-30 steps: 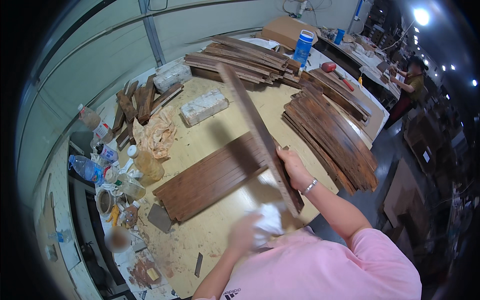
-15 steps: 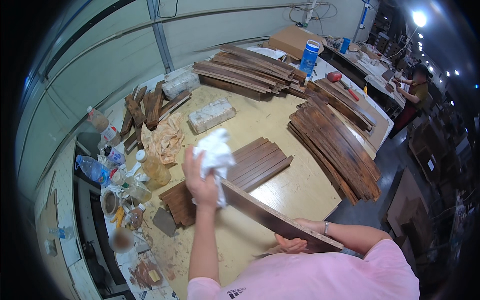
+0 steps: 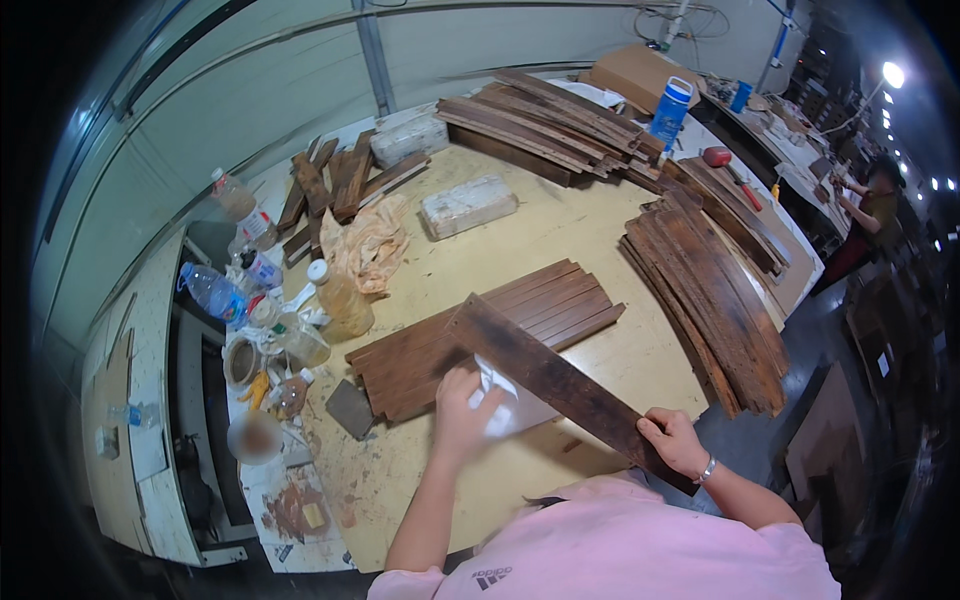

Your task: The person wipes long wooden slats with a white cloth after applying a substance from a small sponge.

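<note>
My right hand (image 3: 673, 442) grips the near end of a long dark brown wooden board (image 3: 570, 385), thumb on its upper face. The board slants away to the left, its broad stained face turned up. In my left hand (image 3: 468, 410) is a bunched white cloth (image 3: 497, 398), held by the board's left edge; whether it touches the wood I cannot tell. Beneath the board's far end lies a row of brown wooden strips (image 3: 420, 365) side by side on the yellowish tabletop (image 3: 450, 495). A grey sanding block (image 3: 352, 408) rests by their left end.
Plank stacks (image 3: 705, 300) stand at the right and more planks (image 3: 545, 125) at the back. Plastic bottles (image 3: 340, 300), a crumpled tan cloth (image 3: 365, 245) and a bowl (image 3: 256, 437) crowd the left edge. A white wrapped block (image 3: 468, 207) sits mid-table. Another person (image 3: 872, 215) works far right.
The board has turned from on edge to broad face up. My left hand and the white cloth have come from its far end down nearer me. The view has shifted left.
</note>
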`<state>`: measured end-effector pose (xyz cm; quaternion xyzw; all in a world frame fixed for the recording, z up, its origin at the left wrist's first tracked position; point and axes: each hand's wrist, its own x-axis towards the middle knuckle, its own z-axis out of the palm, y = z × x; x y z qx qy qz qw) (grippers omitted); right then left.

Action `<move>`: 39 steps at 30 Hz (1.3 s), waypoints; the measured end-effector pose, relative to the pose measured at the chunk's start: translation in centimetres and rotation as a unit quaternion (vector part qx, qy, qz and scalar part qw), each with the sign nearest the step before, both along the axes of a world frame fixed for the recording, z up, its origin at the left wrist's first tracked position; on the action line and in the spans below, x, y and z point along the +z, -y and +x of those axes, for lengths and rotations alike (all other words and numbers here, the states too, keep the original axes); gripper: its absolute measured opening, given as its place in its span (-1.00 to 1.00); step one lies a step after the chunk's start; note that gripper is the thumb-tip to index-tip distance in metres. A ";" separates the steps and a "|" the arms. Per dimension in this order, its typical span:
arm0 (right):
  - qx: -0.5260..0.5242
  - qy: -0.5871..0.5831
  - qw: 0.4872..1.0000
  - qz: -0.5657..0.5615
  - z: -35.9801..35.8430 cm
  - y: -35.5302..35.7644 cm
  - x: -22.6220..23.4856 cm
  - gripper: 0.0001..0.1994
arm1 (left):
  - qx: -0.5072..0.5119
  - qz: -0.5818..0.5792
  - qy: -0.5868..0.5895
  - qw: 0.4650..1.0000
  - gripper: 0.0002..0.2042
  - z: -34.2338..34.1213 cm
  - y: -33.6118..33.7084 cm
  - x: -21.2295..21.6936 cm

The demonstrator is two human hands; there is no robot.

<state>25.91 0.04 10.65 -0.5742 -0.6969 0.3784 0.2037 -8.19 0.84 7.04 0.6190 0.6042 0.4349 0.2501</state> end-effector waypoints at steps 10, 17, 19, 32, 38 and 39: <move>0.046 0.017 0.996 0.079 -0.5 0.6 -1.5 -0.74 | 0.070 -0.027 0.467 0.881 -0.85 0.7 1.5 -0.1; 0.088 -0.011 0.996 0.007 -1.6 0.6 -2.9 -0.75 | 0.124 -0.027 0.484 0.866 -0.76 -0.4 3.5 -0.7; 0.087 -0.027 0.996 -0.022 -1.9 0.7 -3.7 -0.75 | 0.137 -0.027 0.486 0.862 -0.72 -0.2 3.5 0.2; -0.011 0.067 0.992 0.106 -3.0 -0.9 1.5 -0.35 | 0.043 -0.090 0.233 0.967 -0.78 2.5 3.5 -1.5; -0.217 0.133 0.941 0.222 4.7 -8.1 4.3 -0.39 | -0.074 0.047 -0.130 0.988 -0.59 7.2 3.8 -7.1; -0.243 0.164 0.927 0.235 6.4 -9.2 4.2 -0.40 | -0.073 0.051 -0.134 0.987 -0.60 7.4 3.7 -7.5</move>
